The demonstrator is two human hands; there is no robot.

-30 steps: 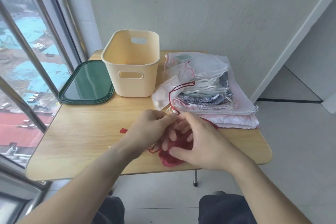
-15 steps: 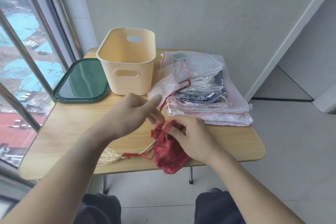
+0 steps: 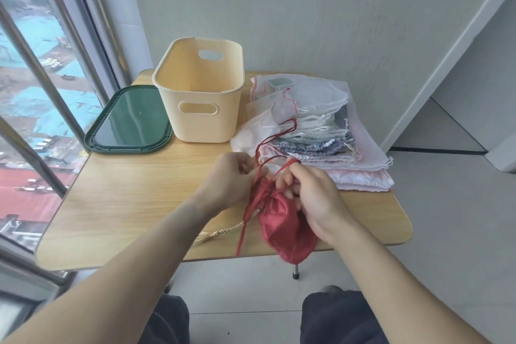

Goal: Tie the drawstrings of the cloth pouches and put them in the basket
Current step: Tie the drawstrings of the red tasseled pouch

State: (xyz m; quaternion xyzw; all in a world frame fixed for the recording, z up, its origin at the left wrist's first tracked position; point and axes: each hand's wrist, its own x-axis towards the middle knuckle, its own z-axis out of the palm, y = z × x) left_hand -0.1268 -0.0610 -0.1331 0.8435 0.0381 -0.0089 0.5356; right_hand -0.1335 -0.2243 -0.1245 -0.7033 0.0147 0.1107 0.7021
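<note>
- One red pouch (image 3: pixel 284 225) hangs between the two hands at the near edge of the table (image 3: pixel 134 204), its lower end drooping past that edge.
- Left hand (image 3: pixel 229 179): fingers curled, pinching the red drawstring (image 3: pixel 261 167) just above the pouch's gathered neck.
- Right hand (image 3: pixel 315 195): fingers curled round the pouch's neck and pinching another strand of the cord; a loose end dangles down on the left of the pouch.
- One straw-coloured tassel (image 3: pixel 220 233) lies on the table below the left wrist.
- One cream basket (image 3: pixel 201 120) stands at the far middle, upright.
- One dark green lid (image 3: pixel 128 123) lies flat to the left of the basket, just beside it, near the table's left edge.
- One stack of pale pouches (image 3: pixel 312 131) lies far right, just beside the basket; how many it holds cannot be counted. It reaches the table's right edge.
- Bare wood spreads across the near left of the table.
</note>
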